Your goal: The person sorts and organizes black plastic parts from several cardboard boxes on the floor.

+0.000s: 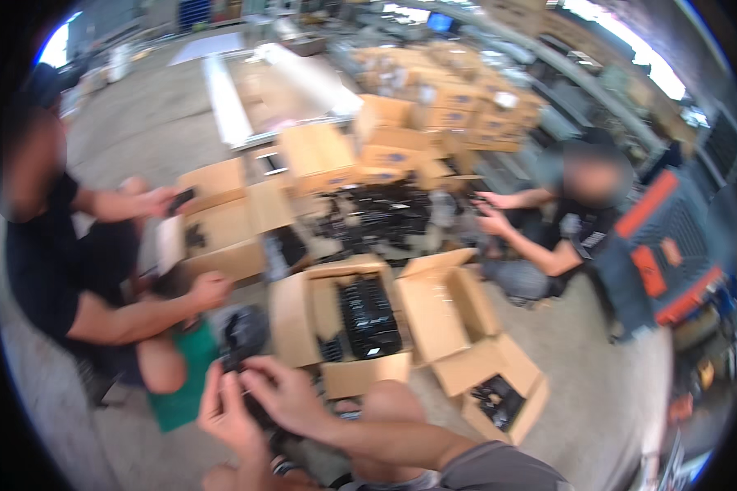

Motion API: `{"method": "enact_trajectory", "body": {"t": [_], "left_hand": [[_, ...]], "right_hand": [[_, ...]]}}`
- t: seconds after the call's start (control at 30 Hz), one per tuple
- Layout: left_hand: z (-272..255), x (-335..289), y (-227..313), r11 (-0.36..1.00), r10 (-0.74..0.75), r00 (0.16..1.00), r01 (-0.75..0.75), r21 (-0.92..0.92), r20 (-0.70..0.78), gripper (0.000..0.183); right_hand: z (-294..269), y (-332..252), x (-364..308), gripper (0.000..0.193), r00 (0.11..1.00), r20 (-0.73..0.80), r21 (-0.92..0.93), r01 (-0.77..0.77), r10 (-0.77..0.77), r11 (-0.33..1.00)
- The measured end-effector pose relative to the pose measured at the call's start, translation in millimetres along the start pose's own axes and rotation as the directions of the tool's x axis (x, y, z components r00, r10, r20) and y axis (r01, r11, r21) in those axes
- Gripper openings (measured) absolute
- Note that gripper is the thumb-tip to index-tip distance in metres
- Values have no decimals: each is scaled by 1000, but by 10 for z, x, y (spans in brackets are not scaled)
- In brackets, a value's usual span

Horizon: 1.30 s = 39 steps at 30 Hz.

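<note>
In front of my knees, my left hand pinches a small black part between thumb and fingers. My right hand comes in from the right, its fingers closed on the same part's near side. Motion blur hides the part's exact shape. Just beyond my hands is a dark plastic bag. An open cardboard box stands ahead of my knees, with rows of black parts packed inside.
Two people sit left and right, each handling dark pieces. Between them lies a pile of black parts. Open boxes, a smaller box with black pieces, and stacked cartons surround us. An orange-grey case stands right.
</note>
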State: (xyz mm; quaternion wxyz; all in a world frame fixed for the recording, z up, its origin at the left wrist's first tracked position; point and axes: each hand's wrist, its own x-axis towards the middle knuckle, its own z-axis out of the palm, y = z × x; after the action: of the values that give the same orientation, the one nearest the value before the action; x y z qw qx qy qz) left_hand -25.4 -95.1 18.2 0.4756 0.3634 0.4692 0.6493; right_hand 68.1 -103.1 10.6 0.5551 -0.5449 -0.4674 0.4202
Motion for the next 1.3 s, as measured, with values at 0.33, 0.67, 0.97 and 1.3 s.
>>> {"method": "enact_trajectory", "body": {"t": [0.33,0.67,0.97,1.3], "left_hand": [[82,-117,-5,998,59,998,-59,-14,14,33],[111,-143,24,997,70,996,-71,10,48,34],[-180,-33,65,998,52,999,-52,22,-2,30],[-50,-226,12,998,21,995,-15,-64,94,30]], "right_hand": [[-117,-174,-102,26,993,-16,210,-115,121,971],[-125,-19,-105,21,997,38,283,-69,60,957],[113,-59,-48,30,982,121,-132,-127,143,983],[-149,-36,-268,15,985,-25,144,-163,168,976]]}}
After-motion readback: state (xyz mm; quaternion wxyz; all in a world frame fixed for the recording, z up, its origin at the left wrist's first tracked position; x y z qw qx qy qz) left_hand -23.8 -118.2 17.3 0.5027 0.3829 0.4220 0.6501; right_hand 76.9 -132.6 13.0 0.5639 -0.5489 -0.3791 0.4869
